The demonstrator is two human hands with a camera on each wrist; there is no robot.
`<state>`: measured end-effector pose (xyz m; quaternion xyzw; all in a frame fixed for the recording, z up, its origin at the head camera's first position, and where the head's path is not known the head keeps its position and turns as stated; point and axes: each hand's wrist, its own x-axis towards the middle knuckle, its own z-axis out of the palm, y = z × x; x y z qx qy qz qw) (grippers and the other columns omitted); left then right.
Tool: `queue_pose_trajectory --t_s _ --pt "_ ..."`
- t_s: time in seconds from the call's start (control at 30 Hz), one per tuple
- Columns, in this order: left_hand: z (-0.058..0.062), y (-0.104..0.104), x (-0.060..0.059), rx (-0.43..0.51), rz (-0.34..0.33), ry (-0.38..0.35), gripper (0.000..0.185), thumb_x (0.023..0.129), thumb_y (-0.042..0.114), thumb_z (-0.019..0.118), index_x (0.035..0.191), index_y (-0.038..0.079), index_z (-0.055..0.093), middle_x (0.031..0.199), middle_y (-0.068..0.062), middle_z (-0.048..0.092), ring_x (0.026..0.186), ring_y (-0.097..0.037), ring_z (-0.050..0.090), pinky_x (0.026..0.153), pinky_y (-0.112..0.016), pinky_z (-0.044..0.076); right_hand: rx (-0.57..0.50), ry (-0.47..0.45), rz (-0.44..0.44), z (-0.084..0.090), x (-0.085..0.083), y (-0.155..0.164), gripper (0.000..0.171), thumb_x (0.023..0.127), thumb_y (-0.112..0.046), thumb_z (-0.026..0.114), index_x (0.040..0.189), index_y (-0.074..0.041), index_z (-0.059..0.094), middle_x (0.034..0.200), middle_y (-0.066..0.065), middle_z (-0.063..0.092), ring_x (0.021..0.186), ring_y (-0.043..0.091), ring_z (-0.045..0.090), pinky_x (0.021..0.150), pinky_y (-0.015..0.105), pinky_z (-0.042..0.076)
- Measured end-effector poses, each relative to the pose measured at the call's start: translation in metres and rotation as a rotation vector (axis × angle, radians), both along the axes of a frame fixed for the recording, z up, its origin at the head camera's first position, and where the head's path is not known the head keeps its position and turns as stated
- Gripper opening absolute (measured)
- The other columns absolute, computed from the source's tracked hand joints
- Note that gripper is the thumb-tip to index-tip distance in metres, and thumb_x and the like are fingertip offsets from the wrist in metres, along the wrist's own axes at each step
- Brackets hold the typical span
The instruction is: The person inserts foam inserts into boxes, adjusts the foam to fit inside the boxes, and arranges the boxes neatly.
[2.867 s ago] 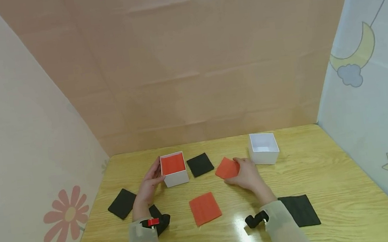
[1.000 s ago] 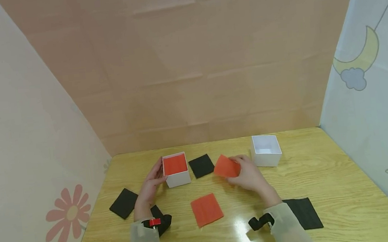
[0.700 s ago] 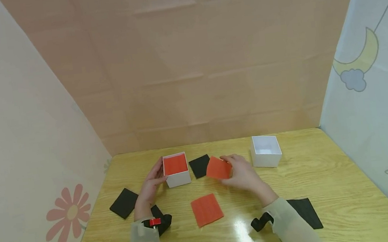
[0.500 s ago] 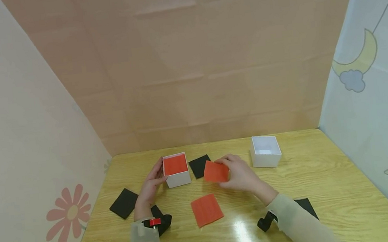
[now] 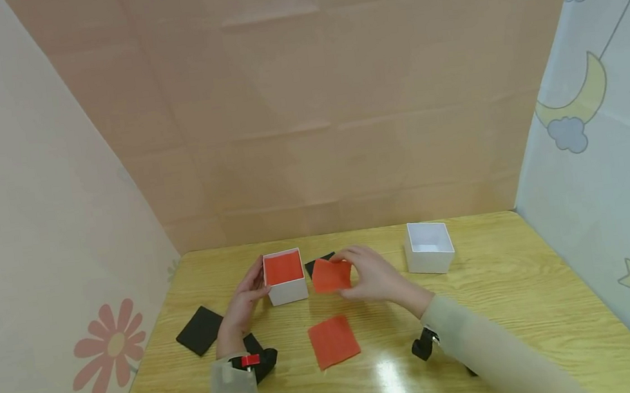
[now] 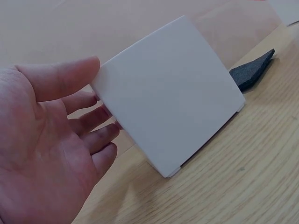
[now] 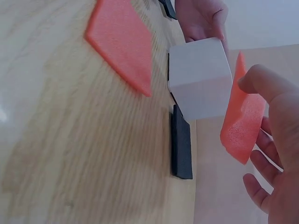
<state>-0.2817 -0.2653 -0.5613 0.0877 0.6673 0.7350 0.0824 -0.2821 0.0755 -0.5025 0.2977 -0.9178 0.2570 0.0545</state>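
Observation:
My left hand (image 5: 243, 300) grips the left side of a white box (image 5: 289, 291), thumb at its near corner and fingers behind. The box is open at the top, and a red foam square (image 5: 283, 268) lies inside it. In my right hand (image 5: 376, 274), a second red foam square (image 5: 328, 276) is pinched between thumb and fingers, slightly bent. It is held up off the table, just right of the box. Behind and below it, a black foam square (image 7: 182, 147) lies on the table, partly covered by it in the head view.
Another red foam square (image 5: 334, 342) lies on the wooden table (image 5: 511, 278) in front. A black square (image 5: 199, 331) is at the left, beside the left forearm. At back right stands a second white box (image 5: 430, 248). The right sleeve (image 5: 495, 344) hides most of another black square.
My right hand has lifted the red foam square off the table and carried it left, over the black square towards the box. My left hand stays at the box.

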Motion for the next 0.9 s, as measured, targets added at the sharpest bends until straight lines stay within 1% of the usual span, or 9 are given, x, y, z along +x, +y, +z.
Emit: queue_pose_trajectory --t_s 0.13,0.27,0.43,0.53,0.7,0.8,0.9 --pt "-0.001 -0.001 -0.001 0.003 0.007 -0.004 0.077 0.105 -0.002 0.056 0.172 0.012 0.022 0.179 -0.006 0.015 0.164 -0.027 0.013 0.131 -0.046 0.012 0.019 0.014 0.047 0.006 -0.01 -0.013 0.068 0.083 -0.038 0.087 0.144 -0.015 0.065 0.135 0.0 0.066 0.126 0.026 0.06 0.107 0.05 0.05" --pt "-0.002 -0.001 -0.002 0.007 0.007 -0.004 0.077 0.105 -0.002 0.056 0.172 0.012 0.022 0.179 -0.007 0.014 0.164 -0.028 0.012 0.131 -0.047 0.011 0.047 0.011 0.065 0.012 -0.02 -0.026 0.073 0.086 -0.041 0.084 0.151 -0.016 0.061 0.142 0.003 0.062 0.131 0.026 0.057 0.109 0.048 0.05" --pt "-0.003 -0.002 -0.001 0.005 -0.002 0.005 0.078 0.105 -0.003 0.056 0.172 0.012 0.021 0.179 -0.007 0.013 0.164 -0.029 0.01 0.13 -0.048 0.01 0.052 0.008 0.093 0.024 -0.031 -0.045 0.071 0.087 -0.04 0.082 0.151 -0.018 0.062 0.145 0.005 0.058 0.128 0.026 0.056 0.104 0.047 0.052" --pt "-0.002 -0.003 -0.001 0.006 -0.004 0.003 0.078 0.105 -0.003 0.056 0.172 0.011 0.02 0.179 -0.008 0.012 0.164 -0.029 0.011 0.13 -0.046 0.013 0.058 0.0 0.111 0.03 -0.037 -0.056 0.069 0.088 -0.04 0.082 0.15 -0.018 0.062 0.144 0.007 0.058 0.126 0.027 0.056 0.102 0.046 0.053" --pt "-0.001 -0.001 0.001 0.002 -0.008 -0.005 0.078 0.106 0.0 0.057 0.173 0.012 0.02 0.179 -0.007 0.014 0.164 -0.03 0.013 0.128 -0.043 0.022 0.097 -0.033 0.126 0.039 -0.045 -0.072 0.073 0.09 -0.042 0.081 0.154 -0.015 0.059 0.146 0.008 0.058 0.131 0.029 0.054 0.106 0.046 0.051" --pt "-0.001 0.0 0.0 0.016 -0.014 -0.005 0.078 0.106 0.001 0.057 0.173 0.013 0.019 0.179 -0.007 0.014 0.164 -0.03 0.012 0.128 -0.046 0.021 0.118 -0.055 0.127 0.043 -0.049 -0.08 0.075 0.09 -0.041 0.081 0.155 -0.014 0.058 0.149 0.01 0.056 0.135 0.031 0.052 0.11 0.048 0.05" --pt "-0.001 0.0 0.0 0.031 -0.018 -0.006 0.078 0.106 0.0 0.057 0.173 0.012 0.019 0.179 -0.007 0.013 0.164 -0.029 0.01 0.129 -0.05 0.017 0.148 -0.075 0.128 0.046 -0.051 -0.087 0.075 0.09 -0.042 0.082 0.156 -0.016 0.057 0.153 0.01 0.054 0.139 0.031 0.049 0.113 0.048 0.047"
